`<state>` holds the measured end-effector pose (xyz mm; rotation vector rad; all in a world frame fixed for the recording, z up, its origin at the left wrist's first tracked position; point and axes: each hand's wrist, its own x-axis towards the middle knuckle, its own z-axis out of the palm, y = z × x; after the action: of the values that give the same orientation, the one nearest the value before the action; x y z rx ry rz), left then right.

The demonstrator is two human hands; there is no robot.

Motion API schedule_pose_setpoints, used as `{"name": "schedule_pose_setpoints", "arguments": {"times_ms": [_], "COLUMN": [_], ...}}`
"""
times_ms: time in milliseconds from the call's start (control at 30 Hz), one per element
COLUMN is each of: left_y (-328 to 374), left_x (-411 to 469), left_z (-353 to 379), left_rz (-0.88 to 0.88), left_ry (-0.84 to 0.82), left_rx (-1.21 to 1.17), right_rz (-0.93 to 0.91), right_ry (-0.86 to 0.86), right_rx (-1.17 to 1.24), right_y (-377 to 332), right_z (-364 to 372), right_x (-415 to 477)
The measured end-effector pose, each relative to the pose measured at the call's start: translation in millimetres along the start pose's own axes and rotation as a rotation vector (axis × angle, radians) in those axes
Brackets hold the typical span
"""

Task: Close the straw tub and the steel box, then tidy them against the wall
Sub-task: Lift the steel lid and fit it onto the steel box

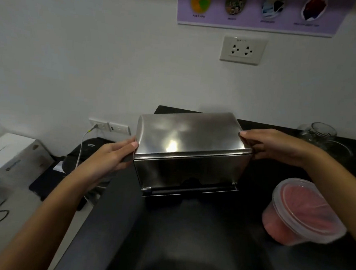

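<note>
Both hands, left hand [111, 158] and right hand [274, 146], clasp the closed steel box [191, 148] by its ends; far-side fingers are hidden. Blurred straw tub [301, 213] sits lidded at the bench's [187, 239] right edge.

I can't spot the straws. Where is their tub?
The straw tub, lid on, sits on the black counter at lower right, right of the steel box.

I see both hands, left hand [111, 155] and right hand [274, 146], gripping the lidded steel box [190, 154]; the lidded straw tub [301, 213] sits near right.
</note>
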<state>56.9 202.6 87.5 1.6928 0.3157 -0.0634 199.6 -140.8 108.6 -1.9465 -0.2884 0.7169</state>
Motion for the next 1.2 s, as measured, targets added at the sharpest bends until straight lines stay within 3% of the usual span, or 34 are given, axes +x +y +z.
{"name": "schedule_pose_setpoints", "arguments": {"times_ms": [267, 500, 833, 1200], "left_y": [-8, -11, -12, -11], "left_x": [-10, -13, -13, -7], "left_z": [18, 22, 26, 16], "left_rz": [0.052, 0.069, 0.094, 0.086], "left_ry": [0.179, 0.201, 0.227, 0.203], "left_rx": [-0.105, -0.134, -0.115, -0.104], "right_rz": [-0.027, -0.041, -0.056, 0.005], "right_ry": [-0.054, -0.042, -0.166, -0.056], "right_rx": [0.092, 0.099, 0.156, 0.033], "right_y": [5, 6, 11, 9], "right_z": [0, 1, -8, -9], "right_x": [-8, -8, -11, -2]}}
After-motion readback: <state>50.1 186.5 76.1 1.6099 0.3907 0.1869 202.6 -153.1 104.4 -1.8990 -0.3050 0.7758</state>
